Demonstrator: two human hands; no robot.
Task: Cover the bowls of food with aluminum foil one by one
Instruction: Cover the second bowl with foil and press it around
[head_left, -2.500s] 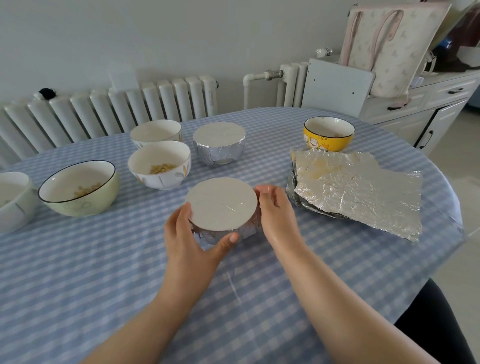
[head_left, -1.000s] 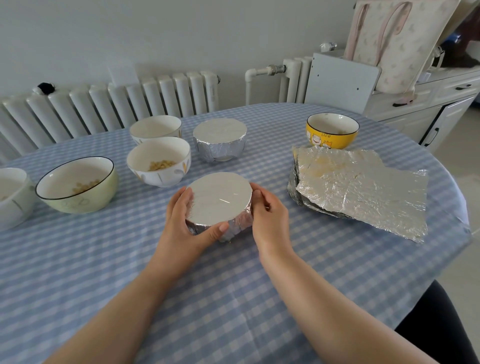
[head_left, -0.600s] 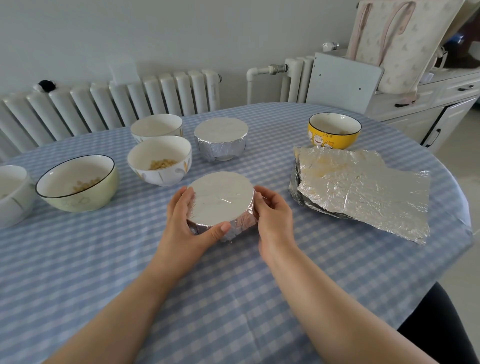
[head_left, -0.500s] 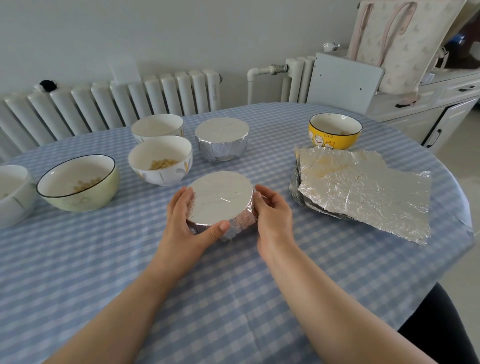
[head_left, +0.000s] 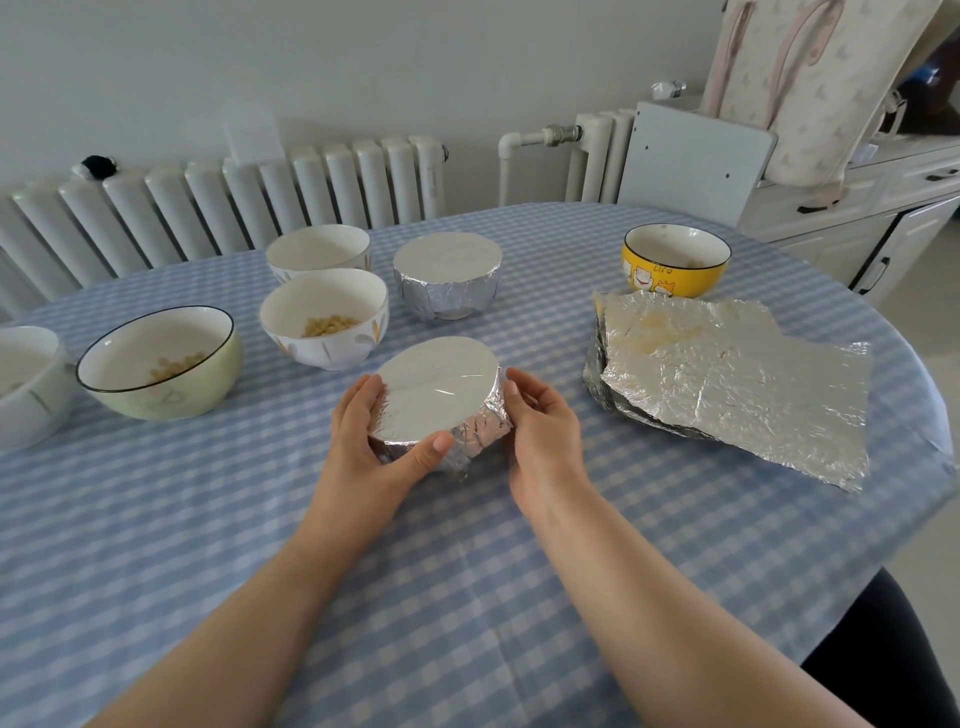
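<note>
Foil sheets (head_left: 737, 384) lie right of wrapped bowl (head_left: 439, 395).

A round bowl wrapped in crinkled silver aluminium foil (head_left: 439, 395), its top drawn flat and smooth, stands upright on the blue-and-white checked tablecloth (head_left: 156, 519). Behind it sits a second foil-covered bowl (head_left: 448, 273). To its right lies a stack of loose, wrinkled foil sheets (head_left: 727, 374). Left of it stand uncovered bowls: a white patterned one holding yellow kernels (head_left: 324, 317) and a pale green, dark-rimmed one (head_left: 158, 361).
</note>
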